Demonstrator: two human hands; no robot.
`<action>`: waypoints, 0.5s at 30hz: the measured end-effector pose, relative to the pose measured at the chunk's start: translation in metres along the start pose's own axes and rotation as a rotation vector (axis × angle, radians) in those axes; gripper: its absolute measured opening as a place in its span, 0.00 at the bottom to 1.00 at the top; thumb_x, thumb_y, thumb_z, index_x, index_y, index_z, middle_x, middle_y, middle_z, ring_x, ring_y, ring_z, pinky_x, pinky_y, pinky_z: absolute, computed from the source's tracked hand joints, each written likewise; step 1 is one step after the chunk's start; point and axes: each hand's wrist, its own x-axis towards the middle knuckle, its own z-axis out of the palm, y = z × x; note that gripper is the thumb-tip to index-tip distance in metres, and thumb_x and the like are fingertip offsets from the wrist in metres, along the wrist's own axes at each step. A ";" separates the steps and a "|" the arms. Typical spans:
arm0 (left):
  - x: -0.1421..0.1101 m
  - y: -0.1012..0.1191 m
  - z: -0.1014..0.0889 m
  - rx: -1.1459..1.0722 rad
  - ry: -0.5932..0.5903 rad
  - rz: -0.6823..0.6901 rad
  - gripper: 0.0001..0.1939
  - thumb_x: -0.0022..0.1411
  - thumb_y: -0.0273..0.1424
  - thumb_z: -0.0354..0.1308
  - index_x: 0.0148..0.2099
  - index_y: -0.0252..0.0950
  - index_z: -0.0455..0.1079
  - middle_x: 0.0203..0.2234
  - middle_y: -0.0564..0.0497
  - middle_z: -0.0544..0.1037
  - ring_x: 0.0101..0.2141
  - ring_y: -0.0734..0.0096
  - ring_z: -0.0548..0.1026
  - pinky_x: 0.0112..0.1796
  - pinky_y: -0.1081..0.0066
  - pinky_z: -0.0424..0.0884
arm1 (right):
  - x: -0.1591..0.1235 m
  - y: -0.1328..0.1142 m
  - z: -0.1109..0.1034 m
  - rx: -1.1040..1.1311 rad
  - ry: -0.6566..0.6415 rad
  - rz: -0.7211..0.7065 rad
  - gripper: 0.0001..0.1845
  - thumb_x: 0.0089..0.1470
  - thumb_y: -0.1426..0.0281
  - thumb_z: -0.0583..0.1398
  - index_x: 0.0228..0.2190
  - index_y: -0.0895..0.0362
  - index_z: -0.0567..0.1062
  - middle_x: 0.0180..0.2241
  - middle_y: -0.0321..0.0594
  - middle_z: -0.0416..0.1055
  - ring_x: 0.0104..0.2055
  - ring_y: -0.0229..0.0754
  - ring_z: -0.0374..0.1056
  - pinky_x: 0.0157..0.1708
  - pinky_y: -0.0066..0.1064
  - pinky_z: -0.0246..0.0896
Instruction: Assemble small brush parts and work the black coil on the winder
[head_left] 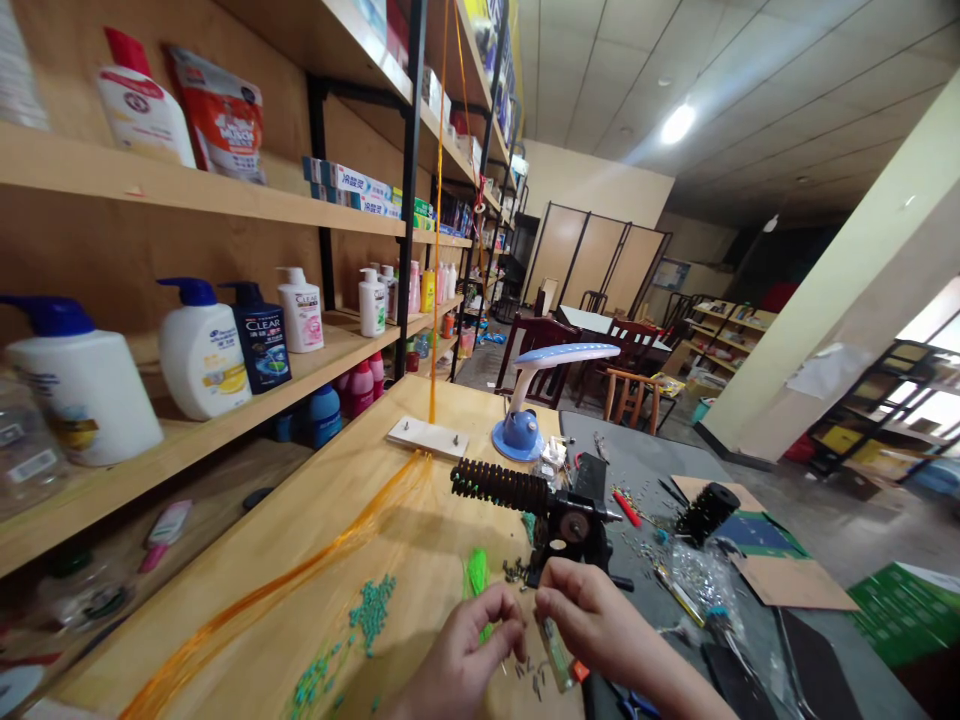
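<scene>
My left hand [474, 640] is closed in a pinch low over the wooden table [285, 530]. Facing it across a small gap, my right hand [596, 612] is pinched too. Whatever sits between the fingertips of either hand is too small to make out. A bright green bundle of strands [478, 572] lies just beyond my left hand and is partly covered by it. A black clamp-like device [574, 525] with a ribbed, coiled-looking arm [499, 487] stands in front of my right hand. Small dark metal pieces [536, 678] and a clear lighter-like object [555, 655] lie below the hands.
Orange threads [330, 545] run across the table from a pale metal plate [427, 437]. Turquoise beads [373, 612] are spread at left. A blue lamp [517, 430] stands behind. Shelves of bottles [206, 350] line the left. Tools and a plastic bag [709, 580] cover the grey mat.
</scene>
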 end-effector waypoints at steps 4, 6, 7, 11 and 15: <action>-0.002 -0.003 -0.003 0.111 -0.004 0.013 0.17 0.67 0.42 0.51 0.34 0.35 0.70 0.30 0.50 0.72 0.35 0.65 0.70 0.40 0.67 0.63 | 0.001 -0.002 -0.002 0.049 -0.001 0.005 0.12 0.51 0.63 0.54 0.20 0.54 0.61 0.20 0.30 0.55 0.23 0.36 0.50 0.21 0.26 0.45; -0.003 -0.004 -0.004 0.137 0.001 0.011 0.17 0.66 0.42 0.51 0.34 0.35 0.70 0.30 0.49 0.73 0.35 0.64 0.71 0.39 0.67 0.64 | 0.001 -0.002 -0.003 0.072 -0.002 -0.005 0.13 0.52 0.62 0.55 0.21 0.54 0.61 0.20 0.30 0.55 0.23 0.35 0.50 0.21 0.26 0.45; -0.003 -0.005 -0.005 0.144 0.003 0.004 0.17 0.66 0.43 0.51 0.34 0.35 0.70 0.29 0.49 0.73 0.34 0.64 0.71 0.39 0.67 0.64 | 0.001 -0.001 -0.003 0.078 -0.002 -0.008 0.12 0.52 0.63 0.55 0.21 0.54 0.61 0.20 0.30 0.54 0.23 0.35 0.49 0.20 0.25 0.44; -0.005 -0.005 -0.006 0.140 0.008 -0.018 0.17 0.66 0.42 0.51 0.34 0.35 0.70 0.29 0.49 0.73 0.33 0.63 0.70 0.37 0.66 0.64 | 0.001 0.000 -0.002 0.082 -0.020 0.020 0.10 0.52 0.64 0.54 0.22 0.54 0.61 0.18 0.28 0.53 0.20 0.33 0.48 0.18 0.24 0.43; -0.002 0.003 -0.002 0.041 -0.006 0.040 0.13 0.64 0.41 0.56 0.37 0.35 0.70 0.32 0.49 0.73 0.38 0.62 0.71 0.41 0.67 0.64 | 0.001 -0.002 0.000 0.065 -0.044 0.076 0.11 0.52 0.63 0.54 0.23 0.54 0.61 0.17 0.26 0.52 0.18 0.32 0.49 0.17 0.24 0.42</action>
